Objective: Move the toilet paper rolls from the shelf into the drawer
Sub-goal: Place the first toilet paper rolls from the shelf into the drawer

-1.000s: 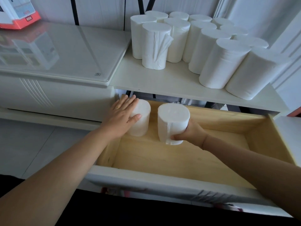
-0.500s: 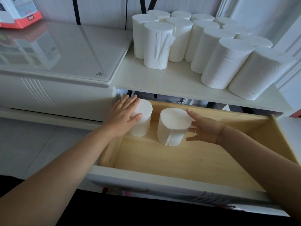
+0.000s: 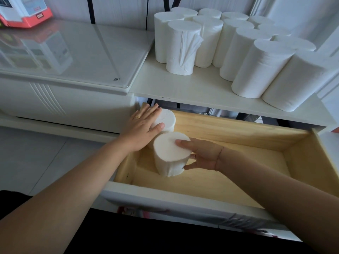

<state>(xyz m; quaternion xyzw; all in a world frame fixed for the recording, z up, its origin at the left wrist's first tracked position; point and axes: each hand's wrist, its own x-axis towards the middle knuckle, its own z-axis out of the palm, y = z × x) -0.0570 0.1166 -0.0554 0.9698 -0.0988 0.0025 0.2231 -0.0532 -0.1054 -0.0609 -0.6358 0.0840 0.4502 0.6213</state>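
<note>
The wooden drawer [image 3: 238, 129] stands pulled out below the white shelf [image 3: 201, 90]. Two white toilet paper rolls stand upright in its left part. The far roll [image 3: 167, 118] sits in the back-left corner, with my left hand [image 3: 145, 125] lying flat on its top and side. The near roll [image 3: 169, 156] stands just in front of it, and my right hand [image 3: 201, 154] grips it from the right, fingers on its top edge, thumb on its side. Several more rolls [image 3: 244, 52] stand packed together on the shelf above.
A glossy white cabinet top [image 3: 73, 52] lies to the left of the shelf, with a red and white box [image 3: 23, 13] at its far corner. The drawer's right part shows bare wood [image 3: 247, 171]. A grey tiled floor [image 3: 27, 162] lies to the lower left.
My right hand let go of the second roll, then took hold again and slid it left, against the first roll. My left hand has stayed on the far roll.
</note>
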